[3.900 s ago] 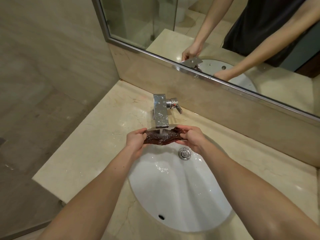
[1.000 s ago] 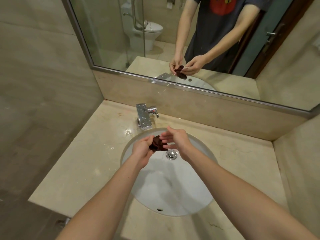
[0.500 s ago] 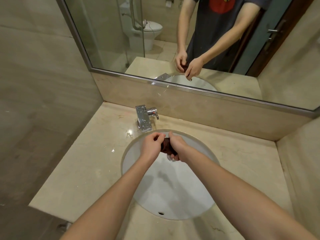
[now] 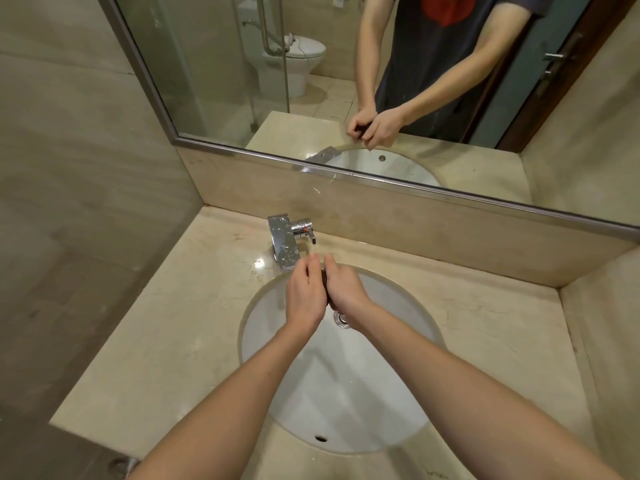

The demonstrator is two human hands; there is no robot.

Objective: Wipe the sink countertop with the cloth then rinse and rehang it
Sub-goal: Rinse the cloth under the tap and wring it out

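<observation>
Both hands are pressed together over the back of the white sink basin [image 4: 346, 393], just in front of the chrome faucet [image 4: 284, 242]. My left hand [image 4: 304, 296] and my right hand [image 4: 344, 291] squeeze a bunched dark maroon cloth [image 4: 325, 282] between them. Only a thin strip of the cloth shows between the palms; the remainder is hidden. No water runs from the spout. The beige marble countertop [image 4: 173, 341] surrounds the basin and carries a few wet spots near the faucet.
A wide mirror [image 4: 381, 81] spans the wall behind the faucet and reflects a person, a toilet and a door. The drain stopper [image 4: 343, 320] sits under my right wrist. Tiled walls close in on the left and right.
The cloth was spread under running water; since then the water stopped and my hands have balled it up and closed tighter around it. The view has pulled back.
</observation>
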